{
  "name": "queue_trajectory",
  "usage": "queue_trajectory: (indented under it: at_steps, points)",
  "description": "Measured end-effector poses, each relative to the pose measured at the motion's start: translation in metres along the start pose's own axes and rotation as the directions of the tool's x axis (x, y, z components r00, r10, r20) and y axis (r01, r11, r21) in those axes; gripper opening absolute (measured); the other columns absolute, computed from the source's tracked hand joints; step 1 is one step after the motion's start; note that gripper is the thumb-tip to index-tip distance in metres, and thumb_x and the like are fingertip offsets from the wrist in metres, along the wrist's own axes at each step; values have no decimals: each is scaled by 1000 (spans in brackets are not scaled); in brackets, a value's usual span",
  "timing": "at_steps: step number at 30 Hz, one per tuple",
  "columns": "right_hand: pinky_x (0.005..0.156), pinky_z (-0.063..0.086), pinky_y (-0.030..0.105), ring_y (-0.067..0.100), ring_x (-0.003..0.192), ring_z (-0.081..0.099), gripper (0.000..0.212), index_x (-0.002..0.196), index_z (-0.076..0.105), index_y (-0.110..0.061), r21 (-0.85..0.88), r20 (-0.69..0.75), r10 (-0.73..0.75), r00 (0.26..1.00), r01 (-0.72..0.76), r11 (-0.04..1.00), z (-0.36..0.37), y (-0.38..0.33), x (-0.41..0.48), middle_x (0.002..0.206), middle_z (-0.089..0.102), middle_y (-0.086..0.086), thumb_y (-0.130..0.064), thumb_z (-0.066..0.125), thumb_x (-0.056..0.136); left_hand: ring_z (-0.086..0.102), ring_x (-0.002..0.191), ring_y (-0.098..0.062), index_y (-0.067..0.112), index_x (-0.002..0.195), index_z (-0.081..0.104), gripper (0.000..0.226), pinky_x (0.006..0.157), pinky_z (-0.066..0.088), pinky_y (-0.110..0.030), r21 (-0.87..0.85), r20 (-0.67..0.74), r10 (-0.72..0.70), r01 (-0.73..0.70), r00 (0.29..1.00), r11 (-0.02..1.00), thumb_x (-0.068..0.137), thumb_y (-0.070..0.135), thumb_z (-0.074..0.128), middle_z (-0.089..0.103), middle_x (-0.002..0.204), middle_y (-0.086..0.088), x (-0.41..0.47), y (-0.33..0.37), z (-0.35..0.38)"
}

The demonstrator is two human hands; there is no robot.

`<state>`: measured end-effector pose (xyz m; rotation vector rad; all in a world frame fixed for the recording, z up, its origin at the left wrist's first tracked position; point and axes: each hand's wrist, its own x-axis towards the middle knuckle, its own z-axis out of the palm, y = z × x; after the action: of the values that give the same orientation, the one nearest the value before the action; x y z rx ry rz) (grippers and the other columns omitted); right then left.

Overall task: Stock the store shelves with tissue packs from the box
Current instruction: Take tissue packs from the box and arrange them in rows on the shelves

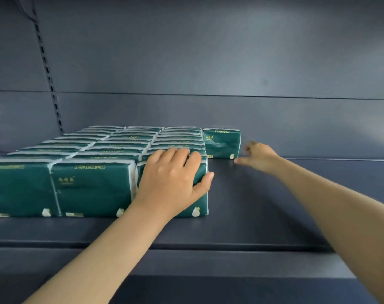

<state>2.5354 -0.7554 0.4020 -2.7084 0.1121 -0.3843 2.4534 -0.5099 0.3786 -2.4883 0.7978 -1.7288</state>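
Note:
Green tissue packs with white ends stand in three tight rows on the dark shelf, filling its left part. My left hand lies flat on the front pack of the right-hand row, fingers over its top, thumb around its right edge. A single green pack stands alone at the back, starting a fourth row. My right hand is just right of that pack, fingers loosely apart, thumb low beside the pack's bottom corner; no grip is visible. The box is out of view.
The shelf's grey back panel rises behind the packs, with a slotted upright at the left. The shelf's front lip runs across below my arms. Bare shelf surface lies right of the rows.

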Motion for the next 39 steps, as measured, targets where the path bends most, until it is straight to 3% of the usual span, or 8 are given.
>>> queue_trajectory:
  at_steps: [6, 9, 12, 16, 23, 30, 33, 39]
  points:
    - [84, 43, 32, 28, 110, 52, 45, 114, 49, -7, -195, 104, -120, 987, 138, 971, -38, -5, -64, 121, 56, 12, -40, 63, 87, 61, 62, -26, 9, 79, 62, 54, 60, 48, -34, 14, 337, 3, -8, 941, 1000, 87, 50, 29, 62, 68, -3, 13, 6, -26]
    - [92, 45, 36, 30, 114, 50, 49, 125, 47, -7, -327, 152, -159, 976, 201, 923, -58, -15, -96, 123, 54, 11, -39, 58, 90, 62, 89, -24, 15, 103, 59, 77, 83, 44, -35, 139, 486, -32, -41, 873, 989, 82, 61, 1, 64, 95, -1, 27, 12, -50]
    - [84, 43, 35, 30, 110, 51, 36, 112, 49, -8, -392, 173, -185, 967, 240, 888, -83, -24, -126, 119, 53, 10, -38, 54, 92, 56, 104, -23, 13, 116, 55, 58, 92, 39, -34, 192, 492, -55, -47, 869, 980, 97, 54, 18, 60, 111, -4, 39, 13, -79]
    - [80, 41, 33, 30, 113, 52, 41, 121, 49, -8, -403, 137, -184, 973, 224, 887, -122, -38, -164, 122, 54, 10, -38, 52, 94, 55, 98, -23, 8, 113, 55, 40, 80, 41, -34, 267, 454, -70, -61, 888, 962, 99, 36, 31, 58, 106, -7, 55, 15, -132]
    - [95, 46, 38, 32, 117, 50, 51, 130, 47, -5, -356, 7, -160, 987, 152, 922, -171, -65, -229, 127, 55, 12, -39, 55, 92, 52, 105, -29, 4, 118, 53, 40, 81, 43, -39, 285, 414, -186, 67, 891, 956, 98, 35, 38, 56, 113, -13, 66, 4, -230]
    - [86, 47, 36, 32, 111, 52, 46, 127, 47, -5, -375, -76, -162, 984, 122, 919, -190, -101, -314, 121, 58, 14, -31, 59, 90, 52, 101, -28, 4, 114, 55, 37, 75, 41, -37, 210, 408, -184, 104, 894, 972, 97, 33, 40, 57, 108, -12, 24, 3, -305]
    - [82, 43, 35, 30, 107, 51, 47, 129, 45, -4, -374, -80, -160, 984, 119, 920, -183, -114, -350, 122, 56, 14, -30, 57, 91, 53, 98, -27, 4, 108, 56, 35, 72, 41, -36, 192, 411, -172, 99, 895, 976, 97, 33, 41, 57, 102, -10, -4, 0, -331]
    - [95, 42, 40, 32, 123, 41, 52, 135, 41, -7, -358, 21, -94, 995, 96, 929, -146, -115, -426, 132, 49, 15, -34, 55, 93, 52, 101, -27, 4, 108, 56, 35, 72, 41, -35, 125, 502, -156, 108, 851, 986, 96, 33, 42, 56, 105, -10, -69, 15, -359]
